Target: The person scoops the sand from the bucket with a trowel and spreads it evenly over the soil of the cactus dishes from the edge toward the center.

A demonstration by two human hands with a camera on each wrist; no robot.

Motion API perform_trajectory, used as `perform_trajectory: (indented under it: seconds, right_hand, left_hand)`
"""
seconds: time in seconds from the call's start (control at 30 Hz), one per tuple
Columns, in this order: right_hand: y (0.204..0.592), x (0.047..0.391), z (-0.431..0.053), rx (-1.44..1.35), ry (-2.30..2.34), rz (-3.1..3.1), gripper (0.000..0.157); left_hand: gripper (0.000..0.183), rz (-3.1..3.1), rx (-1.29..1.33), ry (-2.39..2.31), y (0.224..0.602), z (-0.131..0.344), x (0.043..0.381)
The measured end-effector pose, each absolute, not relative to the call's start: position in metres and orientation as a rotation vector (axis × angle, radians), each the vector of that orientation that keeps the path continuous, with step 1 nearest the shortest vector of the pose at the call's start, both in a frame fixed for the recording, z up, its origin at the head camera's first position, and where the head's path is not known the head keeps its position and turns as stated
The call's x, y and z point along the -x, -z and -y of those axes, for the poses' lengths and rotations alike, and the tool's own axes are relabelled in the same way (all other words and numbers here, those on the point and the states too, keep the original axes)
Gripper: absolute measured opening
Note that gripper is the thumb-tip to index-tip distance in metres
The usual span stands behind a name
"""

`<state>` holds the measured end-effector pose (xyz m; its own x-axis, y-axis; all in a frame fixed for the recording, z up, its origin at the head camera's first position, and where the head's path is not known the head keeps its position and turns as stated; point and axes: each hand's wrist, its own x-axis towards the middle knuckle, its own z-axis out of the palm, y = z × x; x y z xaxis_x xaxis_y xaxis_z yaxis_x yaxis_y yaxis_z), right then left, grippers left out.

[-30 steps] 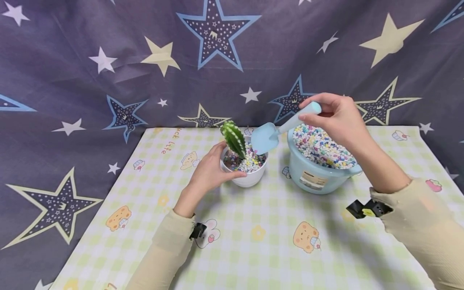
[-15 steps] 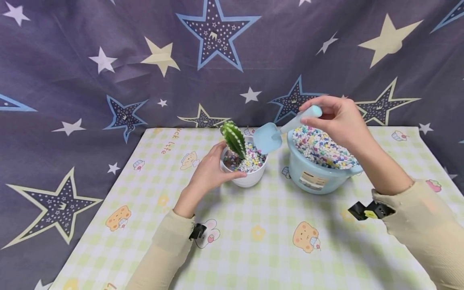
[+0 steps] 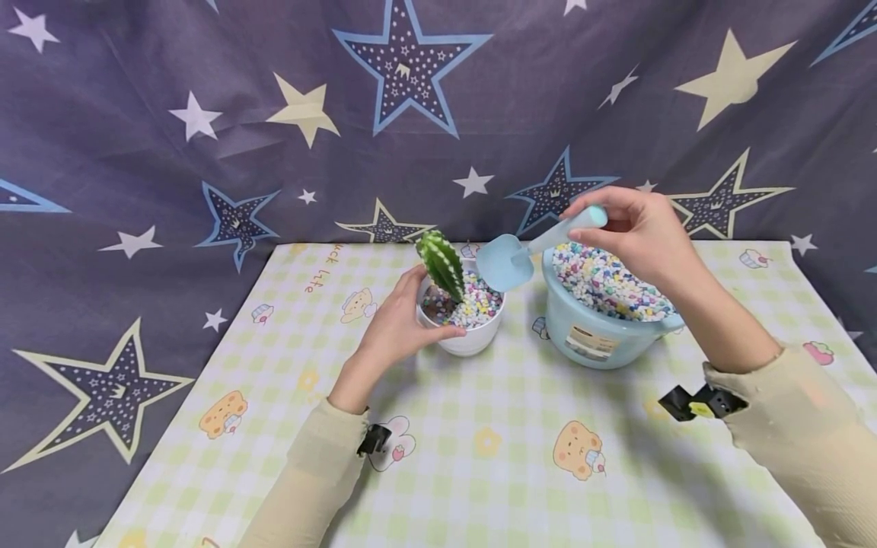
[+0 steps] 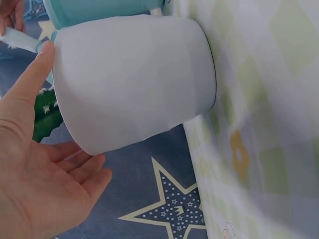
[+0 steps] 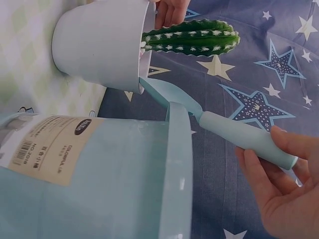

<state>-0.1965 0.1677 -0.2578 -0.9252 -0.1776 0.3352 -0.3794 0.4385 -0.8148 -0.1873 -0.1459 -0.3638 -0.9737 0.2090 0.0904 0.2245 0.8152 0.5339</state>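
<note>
My left hand [image 3: 393, 323] holds the white flowerpot [image 3: 469, 340] from its left side, thumb along the near rim and fingers behind. A green cactus [image 3: 441, 265] leans left in the pot, with coloured pebbles [image 3: 476, 306] around its base. In the left wrist view, thumb and fingertips lie at the pot's rim. My right hand [image 3: 647, 228] pinches the handle of a light blue hand trowel [image 3: 503, 262]. The trowel blade slopes down over the pot's right rim; in the right wrist view its tip [image 5: 149, 84] is at that rim. What lies on the blade is unclear.
Right of the pot stands a light blue tub [image 3: 558, 320] full of coloured pebbles [image 3: 603, 285], beneath my right hand. A checked cloth [image 3: 493, 487] with cartoon prints covers the table. Behind hangs a dark star-patterned curtain [image 3: 260, 46].
The trowel blade has shifted slightly right over the pot's rim and tilted a little. My left hand, the pot and the cactus keep their places.
</note>
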Motion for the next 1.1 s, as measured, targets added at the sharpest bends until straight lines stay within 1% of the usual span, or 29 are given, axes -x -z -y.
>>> perform_trajectory:
  seconds: [0.17, 0.43, 0.8, 1.1]
  right_hand:
    - [0.258, 0.195, -0.169, -0.484, -1.507, 2.475, 0.020]
    - [0.258, 0.192, -0.177, -0.379, -1.560, 2.449, 0.022]
    - [0.260, 0.188, -0.191, -0.378, -1.608, 2.353, 0.024]
    - [0.263, 0.185, -0.205, -0.400, -1.886, 2.153, 0.027]
  left_hand:
    - [0.114, 2.909, 0.364, 0.920, 0.360, 0.146, 0.188]
    - [0.110, 2.782, 0.363, 0.985, 0.349, 0.146, 0.190]
    - [0.105, 2.586, 0.471, 1.064, 0.329, 0.147, 0.195]
    - [0.094, 2.473, 0.577, 1.072, 0.313, 0.140, 0.194]
